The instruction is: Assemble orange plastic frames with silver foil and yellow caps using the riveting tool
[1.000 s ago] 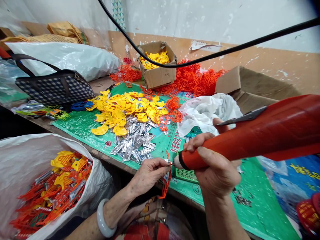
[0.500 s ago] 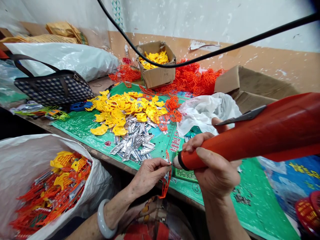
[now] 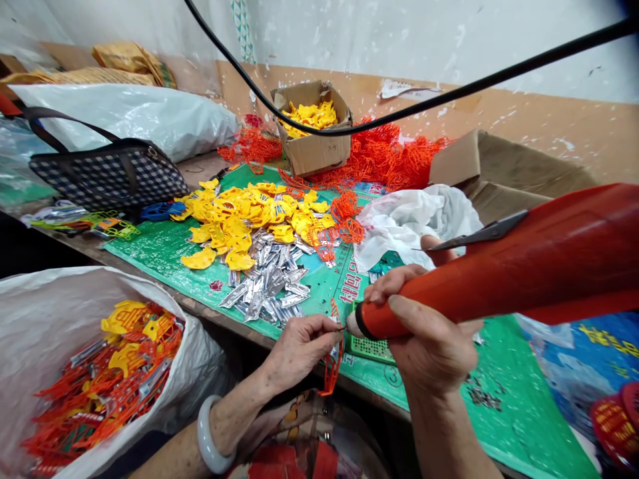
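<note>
My right hand [image 3: 434, 339] is wrapped round the front of a thick red electric screwdriver [image 3: 499, 286], whose pale nose points left. A dark pointed metal blade [image 3: 479, 233] lies along the tool's upper side, above my fingers. Right at the tool's tip, the thumb and forefinger of my left hand [image 3: 304, 349] are pinched together. An orange plastic frame [image 3: 330, 376] with a silvery strip hangs at these fingers, over the table edge. Whatever tiny dark piece sits between fingertips and tip is too small to name. Under the tool lies a green perforated tray [image 3: 372, 349].
Yellow plastic parts [image 3: 239, 216] and silvery pieces [image 3: 274, 279] are heaped on the green-covered table. Behind stand a cardboard box [image 3: 317, 156] and orange frames [image 3: 389, 159]. Small dark pieces [image 3: 483, 397] lie at right. A white sack [image 3: 200, 352] of assembled parts stands left. A black cable [image 3: 399, 120] crosses above.
Almost nothing differs. Both hands, the screwdriver and the orange frame keep their places; the view has shifted very slightly.
</note>
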Demonstrator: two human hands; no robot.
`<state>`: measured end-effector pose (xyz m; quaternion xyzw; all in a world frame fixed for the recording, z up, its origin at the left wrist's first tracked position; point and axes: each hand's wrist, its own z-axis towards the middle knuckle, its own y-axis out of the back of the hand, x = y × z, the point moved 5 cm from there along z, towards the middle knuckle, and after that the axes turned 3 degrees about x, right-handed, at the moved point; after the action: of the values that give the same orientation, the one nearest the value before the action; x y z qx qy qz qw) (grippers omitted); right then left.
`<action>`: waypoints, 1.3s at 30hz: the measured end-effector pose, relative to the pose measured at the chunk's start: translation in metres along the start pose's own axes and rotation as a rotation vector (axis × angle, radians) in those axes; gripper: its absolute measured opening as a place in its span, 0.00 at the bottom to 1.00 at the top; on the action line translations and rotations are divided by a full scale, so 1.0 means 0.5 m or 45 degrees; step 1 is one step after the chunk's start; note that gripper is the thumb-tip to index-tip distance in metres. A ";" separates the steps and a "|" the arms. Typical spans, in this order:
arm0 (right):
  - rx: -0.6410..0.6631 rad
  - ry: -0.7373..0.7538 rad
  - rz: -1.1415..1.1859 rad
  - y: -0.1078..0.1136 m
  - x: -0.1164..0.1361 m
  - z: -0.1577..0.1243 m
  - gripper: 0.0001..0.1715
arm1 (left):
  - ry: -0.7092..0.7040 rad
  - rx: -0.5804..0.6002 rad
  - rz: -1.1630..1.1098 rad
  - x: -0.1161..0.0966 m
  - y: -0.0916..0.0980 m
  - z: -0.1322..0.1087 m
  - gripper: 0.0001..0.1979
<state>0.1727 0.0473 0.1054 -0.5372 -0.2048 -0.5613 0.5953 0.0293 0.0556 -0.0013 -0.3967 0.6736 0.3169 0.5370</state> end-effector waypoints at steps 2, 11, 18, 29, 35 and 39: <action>-0.015 -0.003 -0.003 0.000 0.000 0.001 0.14 | 0.019 -0.003 -0.008 0.000 -0.001 0.001 0.10; 0.014 0.048 0.077 0.005 0.004 0.002 0.28 | 0.004 -0.018 0.066 0.004 0.008 -0.002 0.11; 0.032 0.044 0.067 0.007 0.015 -0.004 0.27 | 0.026 -0.020 0.089 0.007 0.006 -0.006 0.13; 0.077 -0.033 0.094 -0.004 -0.011 -0.026 0.30 | -0.011 -0.034 -0.055 0.015 0.010 -0.004 0.21; 0.090 -0.048 0.096 -0.006 -0.015 -0.030 0.32 | -0.003 -0.018 -0.039 0.020 0.009 -0.004 0.22; 0.136 -0.067 0.139 -0.007 -0.019 -0.032 0.31 | -0.023 -0.018 -0.032 0.020 0.008 0.000 0.22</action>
<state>0.1609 0.0384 0.0932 -0.5296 -0.2206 -0.5019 0.6473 0.0248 0.0557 -0.0110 -0.4062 0.6613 0.3185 0.5442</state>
